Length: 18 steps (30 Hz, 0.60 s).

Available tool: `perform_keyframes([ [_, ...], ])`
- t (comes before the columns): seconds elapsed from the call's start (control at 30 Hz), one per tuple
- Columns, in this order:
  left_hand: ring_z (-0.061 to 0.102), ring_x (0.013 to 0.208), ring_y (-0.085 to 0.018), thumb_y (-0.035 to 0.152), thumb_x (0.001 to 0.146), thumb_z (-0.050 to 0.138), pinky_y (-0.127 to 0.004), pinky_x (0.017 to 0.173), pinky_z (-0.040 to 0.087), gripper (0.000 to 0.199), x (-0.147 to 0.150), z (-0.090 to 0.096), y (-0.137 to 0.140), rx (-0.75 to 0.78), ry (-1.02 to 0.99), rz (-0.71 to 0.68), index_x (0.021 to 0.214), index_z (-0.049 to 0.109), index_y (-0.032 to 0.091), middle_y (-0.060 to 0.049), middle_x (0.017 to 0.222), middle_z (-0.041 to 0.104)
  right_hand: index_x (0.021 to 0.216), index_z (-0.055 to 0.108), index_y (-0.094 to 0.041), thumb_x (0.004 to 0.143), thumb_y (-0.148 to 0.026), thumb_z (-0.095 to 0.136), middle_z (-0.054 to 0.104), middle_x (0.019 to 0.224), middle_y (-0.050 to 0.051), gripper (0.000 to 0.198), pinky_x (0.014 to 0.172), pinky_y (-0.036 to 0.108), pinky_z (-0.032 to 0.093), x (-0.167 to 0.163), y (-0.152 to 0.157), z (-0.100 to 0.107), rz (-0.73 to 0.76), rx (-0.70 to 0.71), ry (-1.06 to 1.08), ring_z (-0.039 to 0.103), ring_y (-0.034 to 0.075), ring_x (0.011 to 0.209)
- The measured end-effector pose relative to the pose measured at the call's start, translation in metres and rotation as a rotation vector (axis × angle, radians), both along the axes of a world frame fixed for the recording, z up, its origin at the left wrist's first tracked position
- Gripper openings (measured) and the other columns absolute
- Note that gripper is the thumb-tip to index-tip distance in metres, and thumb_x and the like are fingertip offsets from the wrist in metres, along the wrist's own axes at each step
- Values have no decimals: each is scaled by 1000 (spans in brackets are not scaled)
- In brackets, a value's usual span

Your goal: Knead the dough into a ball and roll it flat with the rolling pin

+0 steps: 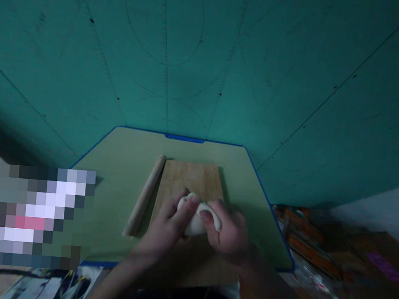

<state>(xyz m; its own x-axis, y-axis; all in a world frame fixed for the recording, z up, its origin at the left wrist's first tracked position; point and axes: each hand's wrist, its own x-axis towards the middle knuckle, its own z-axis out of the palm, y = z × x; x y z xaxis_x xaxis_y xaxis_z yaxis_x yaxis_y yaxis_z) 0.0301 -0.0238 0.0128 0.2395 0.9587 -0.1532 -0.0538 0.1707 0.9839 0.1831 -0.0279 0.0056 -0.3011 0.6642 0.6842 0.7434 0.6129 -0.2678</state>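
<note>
A lump of white dough is between my two hands, above a wooden cutting board. My left hand grips its left side, with the thumb pressed on top. On the right side, my right hand is closed around it, its thumb pushing into the dough. One flap of dough sticks up between the thumbs and folds over toward the right. Left of the board lies a wooden rolling pin, apart from both hands.
The board rests on a pale table with a blue edge, against a green wall. Boxes and plastic wrapping lie on the floor to the right. Cables show at the lower left, below a pixelated patch.
</note>
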Motion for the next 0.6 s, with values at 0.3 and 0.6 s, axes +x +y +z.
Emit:
perform_keyframes([
  [0.3, 20, 32, -5, 79, 83, 43, -19, 35, 18, 60, 10, 1, 5, -472, -245, -371, 63, 42, 23, 10, 40, 31, 82, 59, -22, 105, -42, 40, 64, 59, 0, 35, 54, 29, 41, 25, 17, 36, 263, 174, -93, 57, 14, 52],
  [0.6, 67, 83, -25, 40, 100, 46, -37, 74, 50, 37, -6, 1, 20, 887, 645, -39, 130, 59, 23, -10, 96, 72, 91, 53, -24, 88, -82, 20, 55, 53, -5, 67, 34, 23, 37, 12, 33, 14, 286, -1172, 879, 47, 13, 36],
])
